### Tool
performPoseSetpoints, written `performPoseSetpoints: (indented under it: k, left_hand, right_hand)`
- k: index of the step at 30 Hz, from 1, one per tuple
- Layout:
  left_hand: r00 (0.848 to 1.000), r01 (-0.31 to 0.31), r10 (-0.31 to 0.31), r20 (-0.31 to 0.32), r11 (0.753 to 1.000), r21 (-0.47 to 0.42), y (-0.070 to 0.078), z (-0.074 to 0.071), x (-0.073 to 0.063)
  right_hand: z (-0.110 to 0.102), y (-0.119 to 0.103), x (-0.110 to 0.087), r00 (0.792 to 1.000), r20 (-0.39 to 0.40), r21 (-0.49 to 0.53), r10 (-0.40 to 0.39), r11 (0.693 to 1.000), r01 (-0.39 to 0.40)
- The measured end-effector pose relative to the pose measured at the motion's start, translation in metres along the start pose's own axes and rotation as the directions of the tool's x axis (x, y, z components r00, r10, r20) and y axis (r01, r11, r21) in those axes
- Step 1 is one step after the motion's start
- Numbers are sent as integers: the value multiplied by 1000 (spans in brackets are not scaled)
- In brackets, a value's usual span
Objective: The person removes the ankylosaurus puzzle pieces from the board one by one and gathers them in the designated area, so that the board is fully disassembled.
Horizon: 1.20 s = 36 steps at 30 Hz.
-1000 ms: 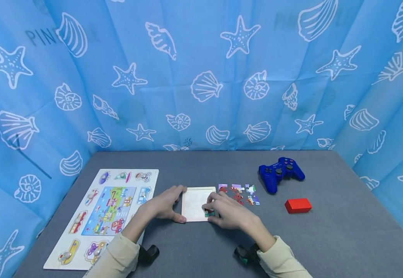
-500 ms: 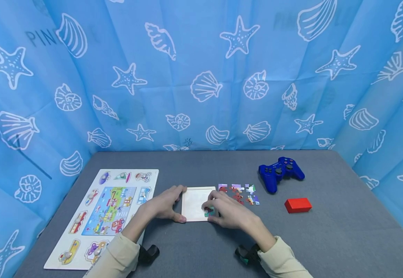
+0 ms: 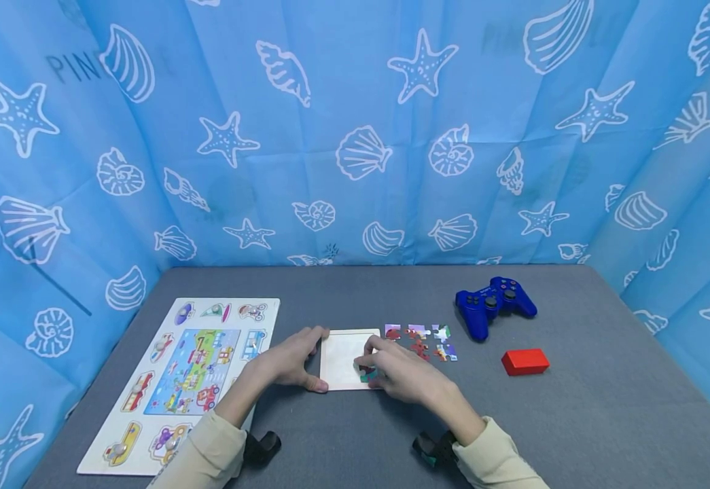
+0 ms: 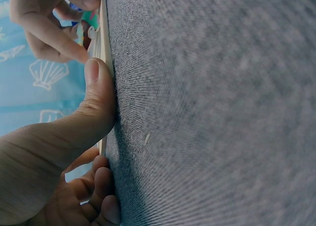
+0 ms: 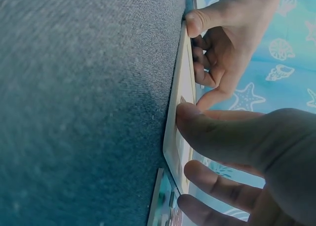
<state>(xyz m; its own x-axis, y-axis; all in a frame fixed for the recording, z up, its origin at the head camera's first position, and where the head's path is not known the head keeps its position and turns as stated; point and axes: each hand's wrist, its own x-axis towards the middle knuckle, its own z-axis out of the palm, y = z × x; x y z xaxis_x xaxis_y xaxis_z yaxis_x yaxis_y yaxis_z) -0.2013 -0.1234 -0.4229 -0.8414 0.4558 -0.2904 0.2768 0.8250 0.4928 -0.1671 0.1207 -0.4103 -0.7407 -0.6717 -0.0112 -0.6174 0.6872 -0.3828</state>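
A shallow pale wooden puzzle tray (image 3: 339, 356) lies flat on the grey table. My left hand (image 3: 293, 356) grips its left side, the thumb at the near corner and the fingers towards the far corner. Over the tray's near right corner, my right hand (image 3: 403, 370) pinches a green and dark jigsaw piece (image 3: 367, 375) between thumb and fingers. The left wrist view shows that piece (image 4: 85, 32) at the fingertips, partly hidden. Right of the tray lie several loose jigsaw pieces (image 3: 418, 333), red, purple and white, some close to my right hand.
A large white peg puzzle board (image 3: 104, 424) with vehicle pictures lies at the left, partly under the left forearm. A blue game controller (image 3: 494, 305) and a red block (image 3: 526, 362) are at the right. A blue shell-print curtain (image 3: 355, 136) hangs behind the table.
The right fingers and thumb shift slightly around the jigsaw piece at the tray's near right corner. My left hand and the tray stay where they were.
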Motion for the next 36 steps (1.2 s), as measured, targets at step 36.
performPoseSetpoints:
  k: [36]
  left_hand:
    - [1000,-8,8,-1,1000,-7,0,0,-1]
  right_hand:
    - [-18,23,-43,991,-103,-13,86,996,-88]
